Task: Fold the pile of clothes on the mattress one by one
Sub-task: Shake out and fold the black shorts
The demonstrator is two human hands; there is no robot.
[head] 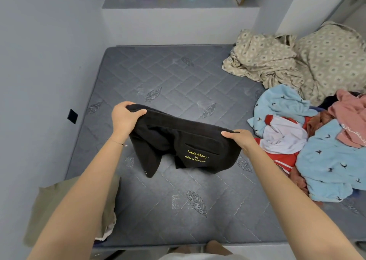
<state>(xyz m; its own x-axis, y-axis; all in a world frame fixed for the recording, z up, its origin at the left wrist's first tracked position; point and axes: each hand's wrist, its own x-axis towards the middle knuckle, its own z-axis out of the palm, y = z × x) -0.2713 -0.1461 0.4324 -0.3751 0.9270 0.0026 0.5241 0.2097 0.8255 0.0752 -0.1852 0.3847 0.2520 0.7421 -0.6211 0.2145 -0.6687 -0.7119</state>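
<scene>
I hold a black pair of shorts (184, 143) with yellow lettering by a pocket, lifted above the grey quilted mattress (178, 77). My left hand (124, 117) grips one end of the waistband and my right hand (237, 139) grips the other. The legs hang down and their hems touch or nearly touch the mattress. The pile of unfolded clothes (309, 146) lies at the right: light blue garments with small dark birds, a red and white top, and a pink piece.
A beige patterned sheet (277, 61) and matching pillow (334, 57) lie at the back right. Khaki cloth (49, 206) hangs at the mattress's near left edge. Walls close in on the left and behind; a ledge (170, 2) above holds purple and teal fabric.
</scene>
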